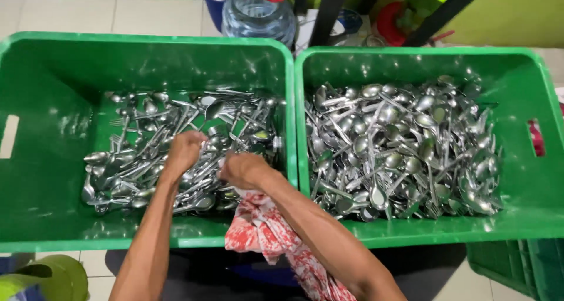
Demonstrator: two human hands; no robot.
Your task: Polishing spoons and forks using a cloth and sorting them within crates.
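- Head view, looking straight down on two green plastic crates standing side by side, their inner walls touching: left crate [35,177], right crate [529,201].
- Lying heaped in the left crate, a tangled pile of steel spoons and forks [135,160], spread over the middle and right of its floor, leaving bare green at the left wall and front edge.
- Filling most of the right crate, a denser heap of shiny spoons [405,148], bowls facing up in many directions, a few forks mixed in near the front.
- Reaching into the left crate from the near side, both bare forearms, meeting over the right half of the pile.
- Left hand [185,149] curling knuckles-up over the cutlery, fingers bent down into the heap and closing on several pieces; exactly which pieces cannot be told.
- Right hand [245,169] resting just beside the left hand, close to the crate's right wall, fingers tucked under and clenching among the cutlery; whether gripping a piece or the cloth cannot be told.
- Hanging below the right wrist and draping over the left crate's front rim, a red and white patterned cloth [264,230], running down along the right forearm.
- Standing on the tiled floor beyond the crates, a clear water jug [258,16] with a red handle.
- Showing at the lower left corner, a yellow-green rounded object [50,277]; at the lower right, part of another green crate [517,266].
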